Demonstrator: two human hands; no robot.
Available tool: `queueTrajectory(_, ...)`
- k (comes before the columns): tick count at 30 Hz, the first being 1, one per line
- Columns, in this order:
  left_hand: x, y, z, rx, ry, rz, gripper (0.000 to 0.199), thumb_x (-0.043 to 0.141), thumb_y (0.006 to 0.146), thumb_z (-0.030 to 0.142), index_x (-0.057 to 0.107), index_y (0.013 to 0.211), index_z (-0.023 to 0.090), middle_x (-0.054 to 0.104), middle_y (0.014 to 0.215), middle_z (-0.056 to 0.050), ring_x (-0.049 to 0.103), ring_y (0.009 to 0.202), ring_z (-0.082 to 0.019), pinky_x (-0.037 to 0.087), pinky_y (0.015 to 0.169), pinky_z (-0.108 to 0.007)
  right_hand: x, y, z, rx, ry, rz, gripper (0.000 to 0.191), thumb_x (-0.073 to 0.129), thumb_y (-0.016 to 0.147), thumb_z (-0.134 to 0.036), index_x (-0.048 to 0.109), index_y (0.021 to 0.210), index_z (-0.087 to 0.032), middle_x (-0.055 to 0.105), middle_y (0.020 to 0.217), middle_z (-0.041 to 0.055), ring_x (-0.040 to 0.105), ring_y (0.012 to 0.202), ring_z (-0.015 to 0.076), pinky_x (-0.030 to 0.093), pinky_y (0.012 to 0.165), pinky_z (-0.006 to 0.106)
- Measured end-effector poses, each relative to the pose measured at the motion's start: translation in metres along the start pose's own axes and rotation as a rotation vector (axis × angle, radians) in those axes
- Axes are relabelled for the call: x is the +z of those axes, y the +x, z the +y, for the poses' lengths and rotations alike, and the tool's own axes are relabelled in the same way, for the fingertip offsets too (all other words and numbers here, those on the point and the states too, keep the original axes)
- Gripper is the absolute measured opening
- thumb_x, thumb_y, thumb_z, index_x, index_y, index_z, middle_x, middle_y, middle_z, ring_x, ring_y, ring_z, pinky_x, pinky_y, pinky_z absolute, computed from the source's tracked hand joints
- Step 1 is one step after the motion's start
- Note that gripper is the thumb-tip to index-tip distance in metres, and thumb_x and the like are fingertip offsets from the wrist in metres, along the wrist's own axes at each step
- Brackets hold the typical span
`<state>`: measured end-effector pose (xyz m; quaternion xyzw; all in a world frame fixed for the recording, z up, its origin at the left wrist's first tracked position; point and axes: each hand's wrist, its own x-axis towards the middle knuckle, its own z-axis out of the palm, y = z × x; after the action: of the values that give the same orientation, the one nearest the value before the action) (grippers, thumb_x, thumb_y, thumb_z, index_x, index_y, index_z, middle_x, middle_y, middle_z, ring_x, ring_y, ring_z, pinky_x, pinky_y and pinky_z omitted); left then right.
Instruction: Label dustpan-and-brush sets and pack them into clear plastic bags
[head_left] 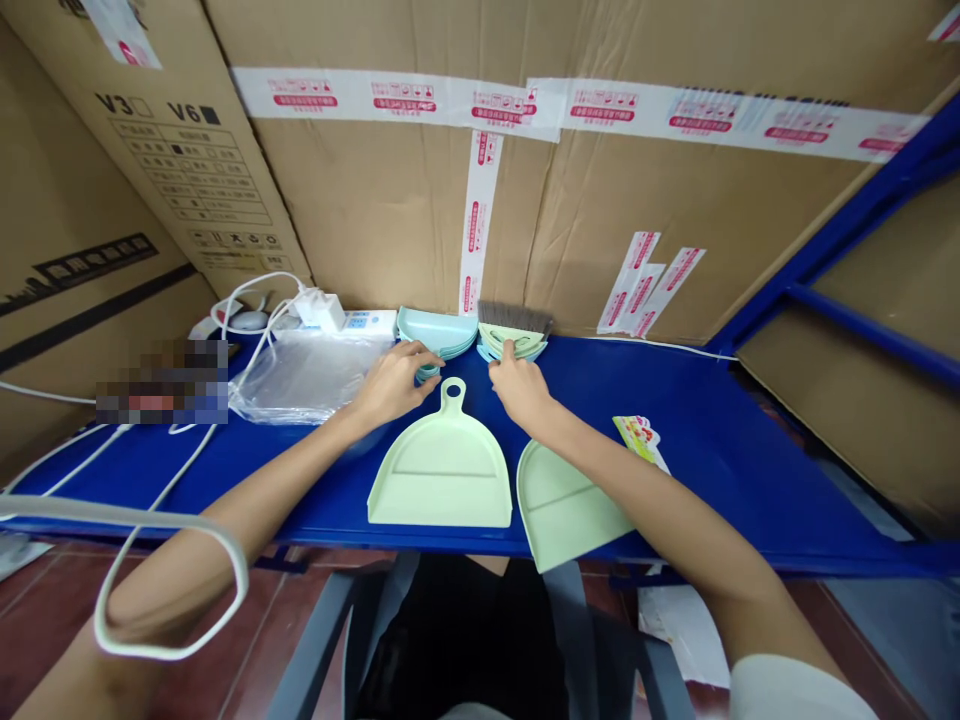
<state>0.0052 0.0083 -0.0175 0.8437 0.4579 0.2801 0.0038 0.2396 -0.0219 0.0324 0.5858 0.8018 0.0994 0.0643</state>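
My left hand (pixel 399 382) reaches to the handle end of a stack of light blue dustpans (pixel 437 328) at the back of the blue table, its fingers curled round the handles. Right of that stack, my right hand (pixel 519 385) touches a small pile of green and blue brushes (pixel 513 340) with dark bristles; the index finger points onto the top one and the other fingers are folded. A pale green dustpan (pixel 442 470) lies near the front edge, handle away from me. Beside it a second green dustpan (pixel 566 505) lies at an angle, partly under my right forearm.
Clear plastic bags (pixel 311 375) lie left of my left hand, before a white power strip (pixel 371 323) with a plug. White cables loop across the left side. A colourful packet (pixel 639 440) is at the right. Cardboard stands behind the blue table (pixel 720 430).
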Motion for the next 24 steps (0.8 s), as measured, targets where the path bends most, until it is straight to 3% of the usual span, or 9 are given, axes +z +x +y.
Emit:
queueTrajectory(3,-0.001,-0.001,0.003,-0.021,0.036,-0.021,0.028,0.064,0.096,0.027,0.079,0.12,0.022,0.073,0.118,-0.009,0.07,0.105,-0.029,0.057,0.093,-0.041,0.001,0.001,0.001,-0.005,0.033,-0.034,0.033,0.057,0.106,-0.023,0.075,0.129,-0.007,0.046,0.157,0.0329,0.078,0.108,0.0357,0.062,0.095,0.043)
queueTrajectory(9,-0.005,-0.002,0.012,-0.148,0.13,-0.065,0.058,0.067,0.098,0.032,0.056,0.154,0.027,0.068,0.13,-0.009,0.072,0.079,-0.021,0.057,0.076,-0.037,0.002,0.005,0.011,0.007,0.085,-0.057,0.033,0.062,0.1,-0.013,0.074,0.13,-0.006,0.044,0.157,0.0346,0.079,0.105,0.0337,0.063,0.091,0.038)
queueTrajectory(15,0.001,-0.002,0.01,-0.128,0.198,-0.14,0.045,0.063,0.101,0.03,0.064,0.146,0.028,0.062,0.141,-0.009,0.073,0.08,-0.02,0.058,0.078,-0.036,0.002,0.006,0.016,-0.026,0.132,-0.085,0.027,0.067,0.1,-0.023,0.078,0.123,-0.012,0.039,0.161,0.0279,0.08,0.099,0.0292,0.062,0.09,0.036)
queueTrajectory(20,0.003,-0.003,0.011,-0.111,0.238,-0.159,0.041,0.056,0.104,0.031,0.066,0.144,0.029,0.061,0.141,-0.009,0.074,0.091,-0.024,0.059,0.083,-0.039,-0.001,0.003,0.007,0.019,0.117,-0.07,0.038,0.06,0.094,-0.003,0.074,0.129,-0.006,0.036,0.163,0.0338,0.079,0.106,0.0331,0.062,0.093,0.037)
queueTrajectory(24,0.002,-0.003,0.011,-0.113,0.235,-0.166,0.042,0.055,0.104,0.032,0.066,0.145,0.029,0.06,0.142,-0.01,0.074,0.09,-0.024,0.06,0.084,-0.039,0.001,0.003,0.0,0.047,0.105,-0.056,0.043,0.057,0.091,0.002,0.072,0.131,-0.002,0.039,0.16,0.0381,0.079,0.107,0.0346,0.062,0.093,0.038)
